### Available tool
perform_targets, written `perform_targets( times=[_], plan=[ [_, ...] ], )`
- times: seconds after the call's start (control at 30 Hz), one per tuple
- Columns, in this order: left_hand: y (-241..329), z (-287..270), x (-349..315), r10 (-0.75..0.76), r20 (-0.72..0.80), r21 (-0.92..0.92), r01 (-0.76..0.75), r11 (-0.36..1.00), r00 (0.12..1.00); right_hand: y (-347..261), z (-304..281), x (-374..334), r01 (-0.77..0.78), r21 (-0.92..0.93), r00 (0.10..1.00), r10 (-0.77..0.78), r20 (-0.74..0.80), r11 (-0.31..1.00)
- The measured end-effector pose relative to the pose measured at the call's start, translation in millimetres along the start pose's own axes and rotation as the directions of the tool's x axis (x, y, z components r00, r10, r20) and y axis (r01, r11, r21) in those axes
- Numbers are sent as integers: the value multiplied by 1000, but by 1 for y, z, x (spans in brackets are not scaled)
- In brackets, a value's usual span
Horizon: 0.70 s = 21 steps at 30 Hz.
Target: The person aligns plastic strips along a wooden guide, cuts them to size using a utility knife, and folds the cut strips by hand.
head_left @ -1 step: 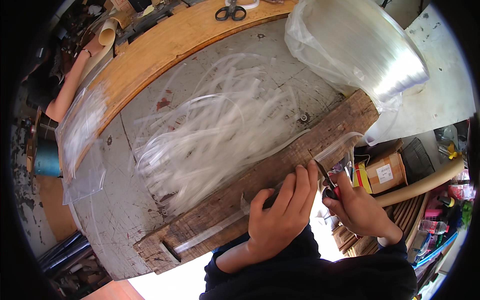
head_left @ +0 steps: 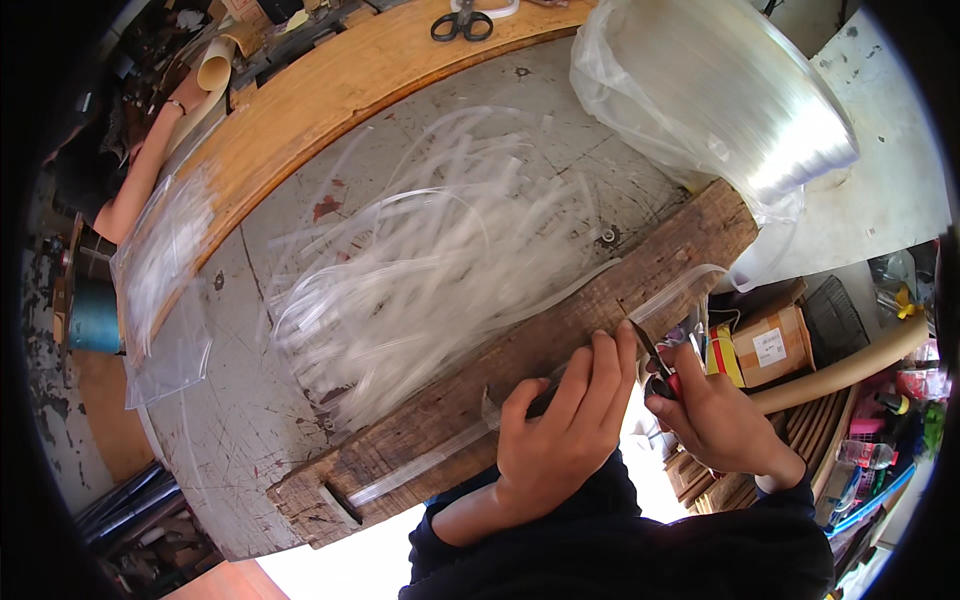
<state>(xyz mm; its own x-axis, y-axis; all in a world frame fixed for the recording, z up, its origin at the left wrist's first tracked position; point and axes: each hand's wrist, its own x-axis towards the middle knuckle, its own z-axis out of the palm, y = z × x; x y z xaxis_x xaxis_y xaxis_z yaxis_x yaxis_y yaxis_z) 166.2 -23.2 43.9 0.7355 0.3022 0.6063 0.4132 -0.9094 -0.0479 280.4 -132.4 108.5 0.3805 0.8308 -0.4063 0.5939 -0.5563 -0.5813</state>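
no readable text; the white label [head_left: 769, 347] on the cardboard box [head_left: 794, 343] seems too small.

cutting tool [head_left: 650, 348] partly hidden in right grip [head_left: 722, 415], clear roll [head_left: 720, 90] cropped

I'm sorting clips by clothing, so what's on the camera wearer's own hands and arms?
The left hand and right hand are ungloved, with no ring or watch visible. Both arms have dark, navy-looking sleeves, without visible markings.
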Motion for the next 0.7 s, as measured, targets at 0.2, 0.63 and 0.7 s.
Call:
perform_targets(
  times=[0.2,0.63,0.7],
  plan=[
    [0,0,0,3,12,6,-3,1000,1000,-7,-4,1,-41,-4,999,41,18,999],
    [3,4,14,-157,75,-101,164,981,985,-8,-16,8,-181,132,953,141,267,975],
    [1,3,16,-160,85,-109,169,980,983,-11,-22,12,-217,202,939,148,309,955]
  ],
)
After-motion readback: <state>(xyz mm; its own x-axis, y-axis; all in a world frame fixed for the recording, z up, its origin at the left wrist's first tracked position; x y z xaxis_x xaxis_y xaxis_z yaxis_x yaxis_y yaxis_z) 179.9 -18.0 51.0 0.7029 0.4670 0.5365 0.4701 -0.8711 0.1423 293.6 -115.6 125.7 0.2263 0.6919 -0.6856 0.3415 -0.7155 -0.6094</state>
